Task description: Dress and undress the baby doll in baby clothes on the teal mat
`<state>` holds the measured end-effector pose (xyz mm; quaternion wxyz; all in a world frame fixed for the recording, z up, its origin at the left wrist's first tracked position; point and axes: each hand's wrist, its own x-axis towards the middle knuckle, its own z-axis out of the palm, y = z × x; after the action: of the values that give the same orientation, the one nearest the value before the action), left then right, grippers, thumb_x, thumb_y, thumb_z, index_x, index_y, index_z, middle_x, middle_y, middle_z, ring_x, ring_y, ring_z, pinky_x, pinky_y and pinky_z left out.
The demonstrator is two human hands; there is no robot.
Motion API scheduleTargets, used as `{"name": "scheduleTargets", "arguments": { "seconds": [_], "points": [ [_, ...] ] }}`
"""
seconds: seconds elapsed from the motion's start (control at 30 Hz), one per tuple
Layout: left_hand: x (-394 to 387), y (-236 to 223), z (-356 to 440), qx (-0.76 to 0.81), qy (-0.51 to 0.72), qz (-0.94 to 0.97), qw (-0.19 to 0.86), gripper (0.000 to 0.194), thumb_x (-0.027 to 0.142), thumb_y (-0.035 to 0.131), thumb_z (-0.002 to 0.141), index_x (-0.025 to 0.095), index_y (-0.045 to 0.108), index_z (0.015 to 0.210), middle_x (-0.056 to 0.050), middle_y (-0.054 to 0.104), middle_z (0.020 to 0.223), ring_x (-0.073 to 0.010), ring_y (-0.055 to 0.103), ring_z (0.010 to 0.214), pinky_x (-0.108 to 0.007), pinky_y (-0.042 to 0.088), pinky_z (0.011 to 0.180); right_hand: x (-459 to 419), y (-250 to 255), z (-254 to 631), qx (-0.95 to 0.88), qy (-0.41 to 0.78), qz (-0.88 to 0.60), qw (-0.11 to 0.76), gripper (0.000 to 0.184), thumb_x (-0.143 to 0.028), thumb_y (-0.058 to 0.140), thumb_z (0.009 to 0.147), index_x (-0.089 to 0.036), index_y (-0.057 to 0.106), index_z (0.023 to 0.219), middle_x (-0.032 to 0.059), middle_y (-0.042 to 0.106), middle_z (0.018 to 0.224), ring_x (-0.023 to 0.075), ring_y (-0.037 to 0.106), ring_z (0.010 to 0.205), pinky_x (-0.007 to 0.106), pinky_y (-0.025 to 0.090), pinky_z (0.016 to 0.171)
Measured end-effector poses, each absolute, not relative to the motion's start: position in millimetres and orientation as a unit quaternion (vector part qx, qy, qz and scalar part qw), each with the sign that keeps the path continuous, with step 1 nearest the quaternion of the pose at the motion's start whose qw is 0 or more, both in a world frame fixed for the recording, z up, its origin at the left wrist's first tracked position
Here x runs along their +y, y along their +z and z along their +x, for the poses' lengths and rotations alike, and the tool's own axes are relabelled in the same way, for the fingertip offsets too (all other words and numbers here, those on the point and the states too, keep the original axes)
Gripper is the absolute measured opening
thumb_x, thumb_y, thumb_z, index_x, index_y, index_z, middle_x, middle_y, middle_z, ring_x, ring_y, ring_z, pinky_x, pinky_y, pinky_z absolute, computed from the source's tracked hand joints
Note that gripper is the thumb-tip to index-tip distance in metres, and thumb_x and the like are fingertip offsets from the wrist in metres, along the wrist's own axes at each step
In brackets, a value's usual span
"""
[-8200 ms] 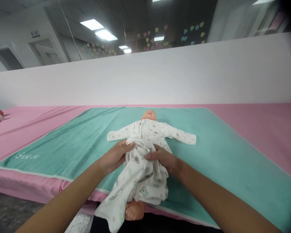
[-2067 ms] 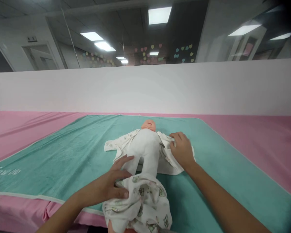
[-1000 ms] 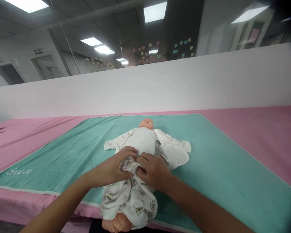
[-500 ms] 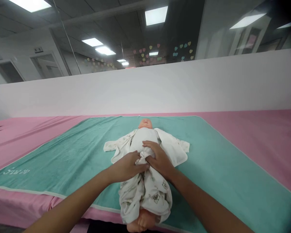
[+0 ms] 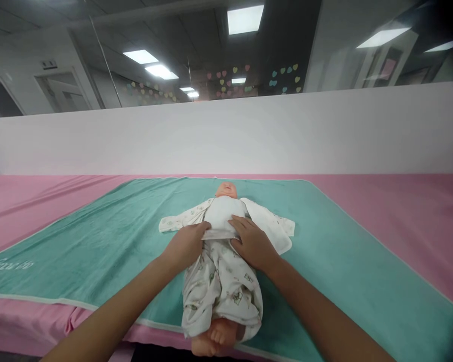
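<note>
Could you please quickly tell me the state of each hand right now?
Left hand: closed on the waistband.
Right hand: fingers extended on the doll's white torso, thumb near the waistband; whether it grips cannot be told.

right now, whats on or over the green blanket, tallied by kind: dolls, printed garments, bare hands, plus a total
Doll: 1
Garments: 2 (printed top, printed trousers)
Hands: 2 (left hand, right hand)
Total: 5

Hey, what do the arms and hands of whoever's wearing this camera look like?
The left hand and right hand are bare: no gloves, and no rings or watch show. The forearms are bare too, with no sleeves or markings visible.
</note>
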<state>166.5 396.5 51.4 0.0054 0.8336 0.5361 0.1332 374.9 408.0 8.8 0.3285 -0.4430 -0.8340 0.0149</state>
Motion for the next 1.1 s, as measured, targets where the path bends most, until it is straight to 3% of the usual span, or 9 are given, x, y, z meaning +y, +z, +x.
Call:
{"name": "scheduleTargets", "arguments": {
  "seconds": [0.17,0.33,0.47,0.6,0.7,0.83,0.93,1.0,1.1],
  "points": [
    [429.0,42.9,149.4,0.549,0.241,0.787,0.145,0.043,-0.001,0.037,0.058,0.020,0.054,0.092,-0.002,0.061,0.094,-0.0190,0.056,0.090,-0.028,0.040,0.077,424.9,3.4,387.6,-0.842,-0.006,-0.405,0.355,0.041,-0.008,0.039,0.078,-0.016,0.052,0.116,0.0094,0.056,0.112,0.0200,0.049,0.106,0.038,0.044,0.090],
    [444.6,11.7,140.6,0.558,0.315,0.728,0.244,0.035,0.009,0.042,0.066,0.019,0.054,0.098,-0.004,0.060,0.101,-0.0202,0.055,0.097,-0.031,0.040,0.084,442.7,-9.8,401.3,-0.823,0.067,-0.410,0.387,0.039,-0.005,0.033,0.080,-0.019,0.054,0.110,0.0068,0.055,0.103,0.0177,0.052,0.096,0.037,0.046,0.086],
    [441.8,-1.2,141.5,0.578,0.369,0.669,0.286,0.031,0.017,0.042,0.072,0.020,0.054,0.100,-0.004,0.060,0.106,-0.0217,0.053,0.101,-0.034,0.039,0.088,448.4,-21.6,402.4,-0.784,0.134,-0.417,0.439,0.053,-0.005,0.036,0.074,-0.022,0.044,0.125,0.0081,0.046,0.122,0.0197,0.045,0.112,0.043,0.042,0.094],
    [436.0,-3.5,141.8,0.555,0.368,0.652,0.362,0.032,0.026,0.040,0.078,0.021,0.052,0.108,-0.005,0.057,0.111,-0.0217,0.053,0.103,-0.036,0.041,0.090,451.9,-25.5,402.9,-0.777,0.193,-0.430,0.417,0.068,-0.011,0.042,0.075,-0.027,0.025,0.139,0.0048,0.020,0.146,0.0207,0.022,0.133,0.044,0.030,0.106],
    [436.8,-2.6,142.0,0.531,0.394,0.692,0.290,0.029,0.022,0.040,0.076,0.019,0.051,0.103,-0.007,0.055,0.113,-0.0212,0.049,0.108,-0.037,0.038,0.094,457.2,-16.6,405.5,-0.822,0.173,-0.414,0.350,0.070,-0.013,0.044,0.075,-0.027,0.023,0.140,0.0028,0.018,0.148,0.0218,0.018,0.135,0.048,0.022,0.109],
    [447.5,15.0,145.5,0.435,0.378,0.801,0.163,0.025,0.018,0.040,0.077,0.020,0.053,0.098,-0.007,0.047,0.127,-0.0202,0.039,0.120,-0.034,0.031,0.100,464.7,4.5,406.4,-0.842,0.125,-0.415,0.320,0.065,-0.009,0.042,0.070,-0.027,0.041,0.132,0.0013,0.041,0.137,0.0210,0.037,0.126,0.045,0.029,0.105],
    [465.6,37.6,154.5,0.444,0.294,0.839,0.114,0.023,0.023,0.035,0.083,0.021,0.054,0.095,-0.007,0.061,0.099,-0.0225,0.053,0.095,-0.034,0.039,0.084,469.9,9.1,400.9,-0.817,0.130,-0.420,0.373,0.056,-0.007,0.039,0.066,-0.026,0.057,0.116,0.0001,0.057,0.119,0.0190,0.050,0.112,0.041,0.036,0.100],
    [482.7,49.0,165.0,0.481,0.253,0.835,0.081,0.021,0.025,0.034,0.083,0.021,0.054,0.086,-0.005,0.059,0.075,-0.0225,0.054,0.074,-0.032,0.038,0.069,475.6,2.3,396.3,-0.762,0.184,-0.435,0.442,0.049,-0.011,0.038,0.067,-0.024,0.061,0.108,0.0004,0.062,0.110,0.0184,0.054,0.104,0.038,0.040,0.094],
    [508.1,53.4,183.5,0.512,0.238,0.821,0.083,0.016,0.026,0.038,0.081,0.021,0.052,0.077,-0.004,0.055,0.065,-0.0221,0.051,0.067,-0.030,0.033,0.062,489.2,-16.3,394.8,-0.664,0.297,-0.461,0.508,0.040,-0.014,0.040,0.063,-0.018,0.063,0.096,0.0020,0.064,0.098,0.0188,0.057,0.096,0.035,0.041,0.089]
  ]
}}
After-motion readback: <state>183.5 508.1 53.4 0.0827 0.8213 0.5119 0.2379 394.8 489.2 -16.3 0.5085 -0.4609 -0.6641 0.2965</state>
